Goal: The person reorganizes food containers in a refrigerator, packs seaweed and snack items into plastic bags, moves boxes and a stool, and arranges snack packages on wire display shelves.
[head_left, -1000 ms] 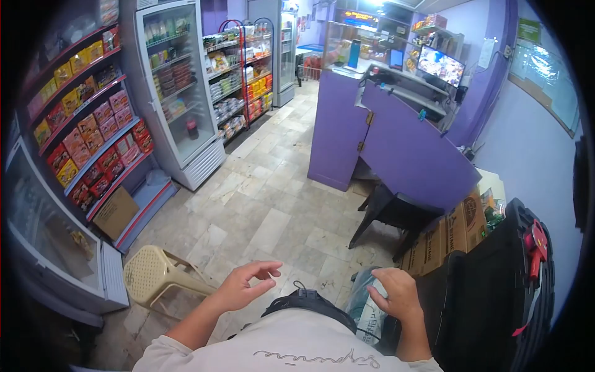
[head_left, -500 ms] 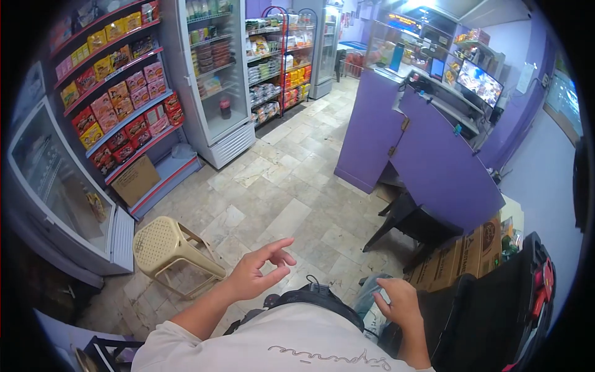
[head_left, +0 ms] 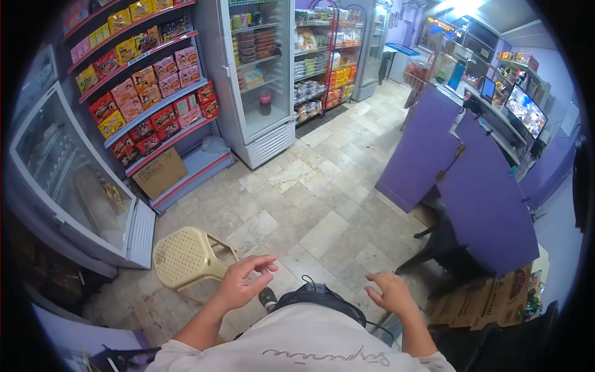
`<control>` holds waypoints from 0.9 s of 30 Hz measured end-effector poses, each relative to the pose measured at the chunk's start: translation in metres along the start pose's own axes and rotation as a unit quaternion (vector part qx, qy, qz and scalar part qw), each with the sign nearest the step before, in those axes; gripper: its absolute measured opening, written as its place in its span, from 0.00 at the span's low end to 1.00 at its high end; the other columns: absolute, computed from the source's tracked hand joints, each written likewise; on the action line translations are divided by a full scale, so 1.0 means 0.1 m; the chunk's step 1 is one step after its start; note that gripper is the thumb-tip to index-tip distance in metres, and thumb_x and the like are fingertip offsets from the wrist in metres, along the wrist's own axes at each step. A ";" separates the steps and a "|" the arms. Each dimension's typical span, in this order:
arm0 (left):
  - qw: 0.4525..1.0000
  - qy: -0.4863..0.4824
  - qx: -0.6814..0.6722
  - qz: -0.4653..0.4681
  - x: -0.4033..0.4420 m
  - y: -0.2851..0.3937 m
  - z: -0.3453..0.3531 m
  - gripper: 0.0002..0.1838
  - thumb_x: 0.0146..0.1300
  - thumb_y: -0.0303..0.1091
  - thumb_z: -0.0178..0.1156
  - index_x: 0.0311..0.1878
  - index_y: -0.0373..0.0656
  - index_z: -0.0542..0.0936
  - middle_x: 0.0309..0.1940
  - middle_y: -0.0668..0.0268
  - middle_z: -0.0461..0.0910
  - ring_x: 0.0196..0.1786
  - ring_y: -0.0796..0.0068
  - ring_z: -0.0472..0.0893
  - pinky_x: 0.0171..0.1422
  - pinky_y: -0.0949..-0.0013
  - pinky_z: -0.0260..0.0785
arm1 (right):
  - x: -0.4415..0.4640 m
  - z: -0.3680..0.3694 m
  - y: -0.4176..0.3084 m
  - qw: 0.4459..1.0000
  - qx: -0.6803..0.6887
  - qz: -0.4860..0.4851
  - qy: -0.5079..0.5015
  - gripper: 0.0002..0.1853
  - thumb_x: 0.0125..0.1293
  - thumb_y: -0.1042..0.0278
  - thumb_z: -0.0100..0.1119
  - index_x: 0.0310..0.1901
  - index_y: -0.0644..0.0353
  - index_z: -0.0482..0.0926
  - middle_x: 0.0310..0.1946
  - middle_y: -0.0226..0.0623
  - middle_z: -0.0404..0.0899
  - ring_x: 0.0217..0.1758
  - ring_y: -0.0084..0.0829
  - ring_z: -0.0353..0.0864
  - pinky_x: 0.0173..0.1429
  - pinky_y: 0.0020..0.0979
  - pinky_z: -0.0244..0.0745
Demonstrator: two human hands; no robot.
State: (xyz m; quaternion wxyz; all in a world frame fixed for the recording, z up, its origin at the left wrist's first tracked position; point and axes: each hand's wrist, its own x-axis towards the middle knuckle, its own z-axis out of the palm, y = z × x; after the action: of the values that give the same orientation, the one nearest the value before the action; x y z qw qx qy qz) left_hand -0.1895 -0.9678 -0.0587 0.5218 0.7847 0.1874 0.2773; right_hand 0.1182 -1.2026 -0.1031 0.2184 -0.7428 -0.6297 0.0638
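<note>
My left hand (head_left: 246, 283) hangs in the air in front of my body, thumb and fingers apart, with nothing in it. Closest to it is a beige plastic stool (head_left: 186, 255), which partly disappears behind my forearm. My right hand (head_left: 393, 292) is also raised and empty, its fingers spread and pointing inward. Between the two hands, a black pack or belt (head_left: 322, 301) with a small device on it sits at my waist. A shoe (head_left: 268, 299) shows beside my left wrist.
Shelves of noodle packs (head_left: 145, 90) and a glass-door fridge (head_left: 268, 146) stand ahead on the left; another fridge (head_left: 139, 232) is nearer. On the right are a purple counter (head_left: 486, 192), a dark chair (head_left: 449, 266) and cardboard boxes (head_left: 489, 304). Pale floor tiles (head_left: 310, 204) lie between.
The view has turned left, so the shelves and counter sit further right. My right hand has come away from the clear plastic near it. A shoe has come into sight.
</note>
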 end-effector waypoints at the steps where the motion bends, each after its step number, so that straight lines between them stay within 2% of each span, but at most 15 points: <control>1: 1.000 0.018 0.003 -0.015 0.15 -0.14 -0.22 0.20 0.64 0.25 0.60 0.59 0.38 0.76 0.42 0.65 0.83 0.43 0.79 0.79 0.52 0.71 0.71 | 0.25 0.27 0.22 1.000 0.027 0.012 0.010 0.14 0.60 0.61 0.63 0.46 0.58 0.81 0.40 0.42 0.83 0.44 0.45 0.82 0.48 0.40 0.77; 3: 0.997 0.051 0.019 -0.062 0.49 -0.36 -0.65 0.19 0.64 0.25 0.59 0.58 0.38 0.77 0.42 0.65 0.83 0.44 0.78 0.79 0.52 0.72 0.71 | 0.68 0.76 0.64 0.986 0.085 0.139 -0.035 0.16 0.60 0.60 0.62 0.46 0.59 0.81 0.41 0.44 0.83 0.45 0.46 0.82 0.48 0.40 0.77; 4: 0.989 0.087 0.036 -0.115 0.57 -0.47 -0.85 0.18 0.64 0.25 0.59 0.58 0.38 0.77 0.42 0.65 0.82 0.44 0.78 0.79 0.53 0.72 0.71 | 0.76 1.08 0.94 0.980 0.051 0.184 -0.064 0.17 0.59 0.59 0.62 0.47 0.59 0.81 0.41 0.44 0.84 0.44 0.46 0.83 0.48 0.40 0.77; 5: 0.989 0.103 0.002 -0.110 0.69 -0.66 -1.06 0.17 0.64 0.26 0.59 0.57 0.38 0.77 0.43 0.65 0.82 0.45 0.78 0.79 0.54 0.72 0.71 | 0.82 1.33 1.22 0.971 0.014 0.221 -0.090 0.18 0.59 0.58 0.63 0.47 0.60 0.81 0.40 0.45 0.84 0.44 0.46 0.83 0.48 0.40 0.78; 7: 0.987 0.111 0.001 -0.115 0.93 -0.84 -1.45 0.17 0.64 0.26 0.59 0.57 0.38 0.77 0.43 0.65 0.82 0.45 0.78 0.79 0.54 0.72 0.70 | 0.80 1.57 1.56 0.960 -0.009 0.246 -0.133 0.19 0.58 0.57 0.63 0.47 0.59 0.81 0.40 0.44 0.84 0.44 0.46 0.83 0.47 0.41 0.78; 9: 0.987 0.108 0.027 -0.118 1.21 -0.97 -1.80 0.18 0.65 0.26 0.59 0.58 0.39 0.77 0.44 0.65 0.81 0.46 0.79 0.79 0.55 0.72 0.71 | 0.98 1.69 1.54 0.947 -0.034 0.268 -0.172 0.20 0.58 0.56 0.64 0.48 0.59 0.81 0.40 0.44 0.84 0.43 0.45 0.84 0.47 0.41 0.78; 11: 0.984 0.116 0.019 -0.131 1.49 -1.16 -2.02 0.18 0.64 0.26 0.60 0.58 0.38 0.77 0.44 0.64 0.82 0.45 0.79 0.79 0.55 0.72 0.71 | 1.17 1.65 1.42 0.919 0.051 0.361 -0.151 0.19 0.58 0.56 0.63 0.47 0.59 0.81 0.41 0.44 0.84 0.44 0.45 0.84 0.47 0.41 0.78; 13: 0.980 0.134 0.009 -0.148 1.76 -1.41 -2.16 0.18 0.63 0.26 0.60 0.57 0.38 0.78 0.43 0.64 0.83 0.45 0.79 0.79 0.54 0.72 0.71 | 1.50 1.70 1.52 0.922 0.034 0.342 -0.181 0.18 0.58 0.57 0.63 0.47 0.59 0.81 0.40 0.43 0.85 0.42 0.45 0.84 0.46 0.41 0.78; 16: 0.971 0.143 0.039 -0.188 2.12 -2.05 -2.28 0.18 0.64 0.29 0.61 0.57 0.39 0.78 0.43 0.64 0.83 0.43 0.78 0.79 0.52 0.73 0.72 | 2.44 1.71 1.76 0.937 -0.015 0.256 -0.238 0.17 0.58 0.58 0.63 0.46 0.58 0.81 0.38 0.42 0.85 0.40 0.45 0.84 0.45 0.40 0.78; 17: 0.965 0.153 0.058 -0.206 2.17 -2.43 -2.30 0.18 0.64 0.30 0.61 0.58 0.40 0.78 0.43 0.65 0.83 0.43 0.78 0.80 0.51 0.73 0.72 | 2.82 1.82 1.95 0.948 -0.002 0.235 -0.215 0.17 0.58 0.58 0.63 0.46 0.58 0.81 0.38 0.42 0.85 0.40 0.45 0.84 0.45 0.40 0.78; 19: 0.926 0.213 0.018 -0.310 2.11 -3.20 -2.30 0.19 0.66 0.32 0.60 0.59 0.38 0.77 0.45 0.64 0.83 0.46 0.77 0.80 0.53 0.72 0.73 | 3.72 1.92 2.05 0.954 0.027 0.212 -0.208 0.14 0.60 0.60 0.61 0.44 0.57 0.82 0.36 0.44 0.84 0.39 0.47 0.83 0.43 0.41 0.78; 21: 0.861 0.282 0.079 -0.415 1.79 -3.76 -2.22 0.18 0.67 0.37 0.60 0.58 0.41 0.78 0.43 0.63 0.83 0.45 0.76 0.81 0.51 0.70 0.73 | 4.77 2.15 2.29 0.962 -0.004 0.098 -0.253 0.14 0.61 0.61 0.61 0.45 0.58 0.82 0.36 0.43 0.84 0.38 0.44 0.84 0.44 0.40 0.78; 22: 0.842 0.334 0.090 -0.414 1.44 -4.07 -2.09 0.20 0.63 0.42 0.61 0.55 0.44 0.79 0.40 0.60 0.85 0.40 0.68 0.83 0.48 0.67 0.75 | 5.17 2.27 2.38 0.961 -0.034 0.031 -0.273 0.15 0.61 0.62 0.60 0.47 0.59 0.82 0.36 0.41 0.85 0.37 0.42 0.84 0.44 0.38 0.79; 23: 0.821 0.363 0.087 -0.433 1.10 -4.25 -1.97 0.20 0.63 0.42 0.61 0.55 0.44 0.79 0.40 0.60 0.85 0.40 0.68 0.83 0.48 0.67 0.75 | 5.65 2.42 2.40 0.957 -0.056 -0.031 -0.283 0.14 0.62 0.62 0.60 0.47 0.59 0.82 0.36 0.41 0.84 0.37 0.43 0.83 0.44 0.39 0.78; 27: 0.757 0.261 0.202 -0.564 0.02 -4.06 -1.59 0.22 0.62 0.44 0.62 0.54 0.40 0.80 0.41 0.55 0.84 0.43 0.57 0.83 0.50 0.61 0.74 | 7.41 2.93 1.76 0.933 -0.052 -0.253 -0.249 0.14 0.61 0.61 0.60 0.45 0.57 0.81 0.38 0.43 0.84 0.41 0.45 0.83 0.45 0.42 0.77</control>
State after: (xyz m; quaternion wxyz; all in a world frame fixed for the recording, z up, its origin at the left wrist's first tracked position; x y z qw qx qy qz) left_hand -0.2903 -0.6967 -0.3846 0.3438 0.5213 0.7767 0.0819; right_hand 0.3173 -0.4374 -0.3034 0.0248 -0.5290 -0.8336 0.1570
